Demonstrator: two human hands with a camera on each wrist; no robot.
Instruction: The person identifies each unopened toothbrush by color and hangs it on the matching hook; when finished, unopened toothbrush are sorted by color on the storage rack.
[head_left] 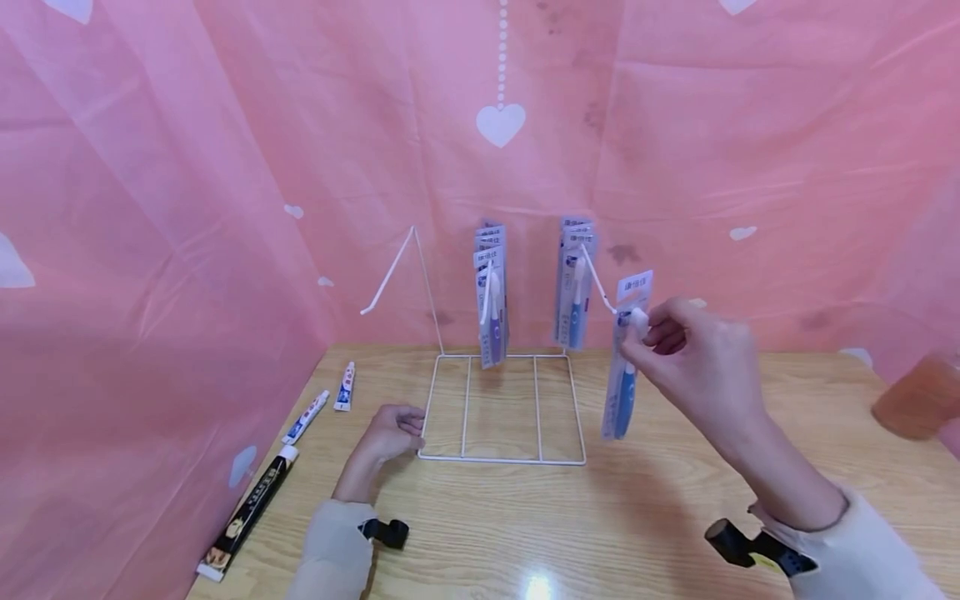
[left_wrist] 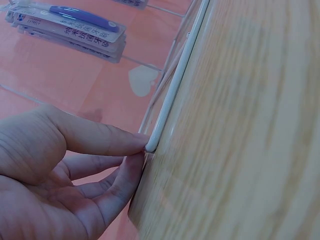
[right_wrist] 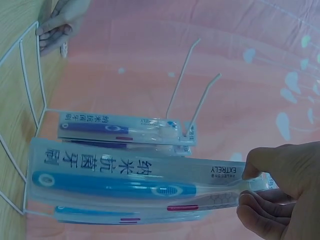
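My right hand (head_left: pixel 705 362) pinches a packaged blue toothbrush (right_wrist: pixel 115 185) near its top, thumb on one side and fingers on the other. The pack hangs upright above the table, its upper edge at the tip of the right hook of a white wire rack (head_left: pixel 501 459). More blue toothbrush packs (head_left: pixel 575 325) hang further back on that hook. Several purple toothbrush packs (head_left: pixel 492 342) hang on the middle hook, while the left hook (head_left: pixel 387 270) is bare. Down at the base, my left hand (head_left: pixel 390 433) pinches the rack's front left corner between thumb and fingers.
Two small toothpaste tubes (head_left: pixel 307 417) lie left of the rack on the wooden table (head_left: pixel 480 525). Nearer the left edge is a larger black tube (head_left: pixel 250 512) with a white cap. An orange-brown object (head_left: pixel 918 396) stands far right. A pink curtain (head_left: pixel 675 150) hangs behind.
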